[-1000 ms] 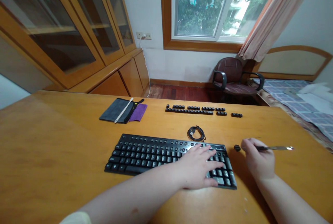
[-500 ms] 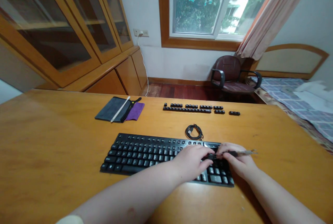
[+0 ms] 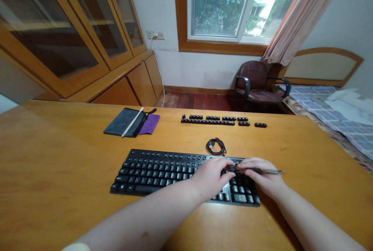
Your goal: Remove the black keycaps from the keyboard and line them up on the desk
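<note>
My right hand [image 3: 264, 175] holds a wire keycap puller [image 3: 259, 170] by its dark handle, above the right part of a black keyboard [image 3: 171, 176]. The puller's thin wires point left. At their tips my left hand [image 3: 214, 173] has its thumb and fingers curled in a pinch. Whatever lies between those fingertips is too small and too covered to make out. Both hands hide part of the keyboard's upper right; bare key sockets show along its back rows.
Removed keycaps [image 3: 207, 121] lie in rows near the desk's far edge. A coiled black USB cable [image 3: 215, 147] sits behind the keyboard. At the left are a grey pouch [image 3: 118, 122] with a white stick [image 3: 132, 122] on it and a purple cloth [image 3: 150, 124].
Both hands and the puller have shifted slightly left in view, with the whole view shifting too. The puller's wires now lie closer to my left fingertips.
</note>
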`<state>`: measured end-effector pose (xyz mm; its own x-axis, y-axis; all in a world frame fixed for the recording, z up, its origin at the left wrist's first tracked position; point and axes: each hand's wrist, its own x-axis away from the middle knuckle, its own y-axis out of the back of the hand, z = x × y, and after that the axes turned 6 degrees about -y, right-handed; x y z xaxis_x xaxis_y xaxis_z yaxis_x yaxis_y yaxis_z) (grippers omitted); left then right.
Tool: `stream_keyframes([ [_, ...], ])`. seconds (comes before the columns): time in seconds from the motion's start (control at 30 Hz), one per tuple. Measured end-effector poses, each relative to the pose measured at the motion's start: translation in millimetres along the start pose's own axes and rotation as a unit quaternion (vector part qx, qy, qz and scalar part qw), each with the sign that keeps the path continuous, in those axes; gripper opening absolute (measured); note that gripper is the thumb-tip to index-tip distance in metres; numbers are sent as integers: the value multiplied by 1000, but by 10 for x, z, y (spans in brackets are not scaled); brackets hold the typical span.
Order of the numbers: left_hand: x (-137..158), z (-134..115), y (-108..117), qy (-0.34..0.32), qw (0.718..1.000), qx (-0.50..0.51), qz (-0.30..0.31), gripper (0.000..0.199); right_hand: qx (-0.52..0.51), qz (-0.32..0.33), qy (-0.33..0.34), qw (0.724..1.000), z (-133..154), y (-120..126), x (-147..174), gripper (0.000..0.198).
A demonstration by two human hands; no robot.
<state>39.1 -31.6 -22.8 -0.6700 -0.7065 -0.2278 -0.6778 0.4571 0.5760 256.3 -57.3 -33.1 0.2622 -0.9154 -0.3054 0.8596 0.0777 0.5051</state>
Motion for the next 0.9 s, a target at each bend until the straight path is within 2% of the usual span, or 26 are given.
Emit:
stream_keyframes([
  [0.2, 6, 2, 4, 2, 1000, -11, -10, 28, -9, 29, 24, 999, 16, -24, 11, 18],
  [0.3, 9, 17, 0, 14, 1000, -11, -24, 30, 14, 19, 24, 999, 43, -36, 8, 19],
  [0.57, -21, -17, 58, -4, 999, 18, -39, 23, 68, 24, 92, 993, 166, -48, -33, 26],
  [0.9, -16, -31, 38, 18, 996, 48, -72, 23, 61, 16, 76, 995, 118, -36, 43, 18],
])
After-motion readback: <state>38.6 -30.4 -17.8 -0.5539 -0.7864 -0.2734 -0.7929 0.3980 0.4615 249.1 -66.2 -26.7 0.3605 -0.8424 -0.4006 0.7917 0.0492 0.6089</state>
